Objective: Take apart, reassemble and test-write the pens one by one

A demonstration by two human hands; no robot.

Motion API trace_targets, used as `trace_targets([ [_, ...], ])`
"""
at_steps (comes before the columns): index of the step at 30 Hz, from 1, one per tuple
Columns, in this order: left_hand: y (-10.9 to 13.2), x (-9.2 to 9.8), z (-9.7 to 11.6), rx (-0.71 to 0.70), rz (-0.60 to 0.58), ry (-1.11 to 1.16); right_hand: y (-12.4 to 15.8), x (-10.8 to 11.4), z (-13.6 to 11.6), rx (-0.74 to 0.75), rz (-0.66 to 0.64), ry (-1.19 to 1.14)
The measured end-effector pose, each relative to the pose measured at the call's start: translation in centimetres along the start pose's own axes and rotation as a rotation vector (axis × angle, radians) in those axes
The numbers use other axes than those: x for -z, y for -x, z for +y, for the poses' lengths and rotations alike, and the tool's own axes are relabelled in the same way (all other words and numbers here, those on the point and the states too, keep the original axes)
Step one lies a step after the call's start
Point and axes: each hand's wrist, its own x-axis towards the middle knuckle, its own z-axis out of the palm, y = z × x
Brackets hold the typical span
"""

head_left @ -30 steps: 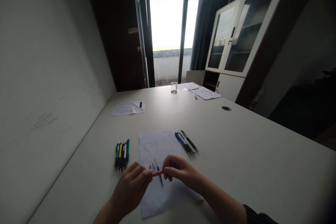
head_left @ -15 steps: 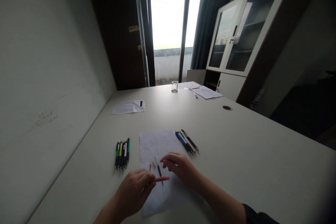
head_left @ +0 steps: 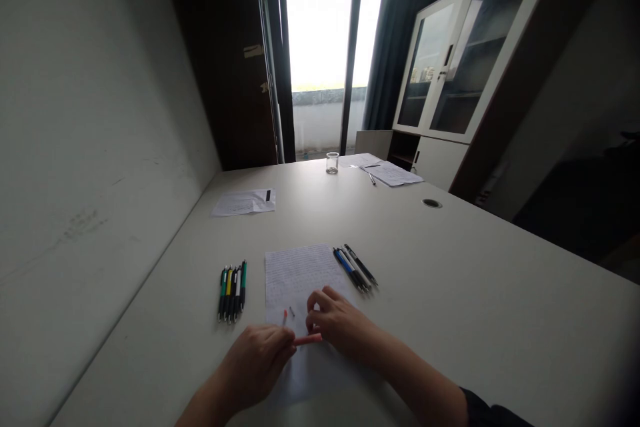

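Between the fingertips of my left hand (head_left: 257, 357) is a red pen barrel (head_left: 309, 339), held level and pointing right above the paper. My right hand (head_left: 340, 320) is closed in a pinch close to the barrel's right end; whether they touch I cannot tell. The slim pen refill seen earlier is out of sight, seemingly within the right fingers. On the lined sheet of paper (head_left: 295, 267) lie a small red-tipped pen part (head_left: 285, 315) and a tiny metallic piece (head_left: 292, 311).
Several pens (head_left: 231, 292) stand in a row left of the sheet, and another group of pens (head_left: 355, 269) lies to its right. Farther back are a glass cup (head_left: 332, 163), papers (head_left: 393, 173), a sheet in plastic (head_left: 245, 202) and a cable hole (head_left: 431, 203).
My right hand has moved down and slightly left, its fingers closing. The refill that lay on the paper no longer shows. My left hand keeps the red barrel almost still.
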Motion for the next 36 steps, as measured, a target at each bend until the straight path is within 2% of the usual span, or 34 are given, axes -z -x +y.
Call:
trace_targets([
  [12,0.2,-0.1,-0.2,0.0,0.046,0.065,0.4,0.8,-0.5,0.022,-0.036,0.037],
  [17,0.3,-0.1,-0.3,-0.003,0.093,0.146,0.3,1.3,0.0,-0.019,0.055,-0.096],
  [20,0.2,0.0,-0.4,0.016,0.15,0.168,0.1,1.8,0.4,-0.026,0.17,-0.199],
  [23,0.1,0.1,-0.5,0.028,0.209,0.19,0.0,2.3,0.7,-0.078,0.342,-0.352],
  [27,0.1,0.1,-0.6,0.056,0.249,0.201,0.1,2.6,0.7,-0.302,0.522,-0.73],
  [29,0.2,0.1,-0.7,0.062,0.243,0.198,0.1,2.6,0.4,-0.361,0.564,-0.981],
  [31,0.2,0.0,-0.7,0.07,0.231,0.198,0.1,2.6,0.2,-0.357,0.588,-1.193],
  [33,0.1,0.0,-0.7,0.077,0.236,0.196,0.0,2.7,-0.1,-0.346,0.608,-1.312],
  [36,0.1,0.0,-0.7,0.076,0.242,0.196,-0.1,3.0,-0.3,-0.356,0.64,-1.375],
])
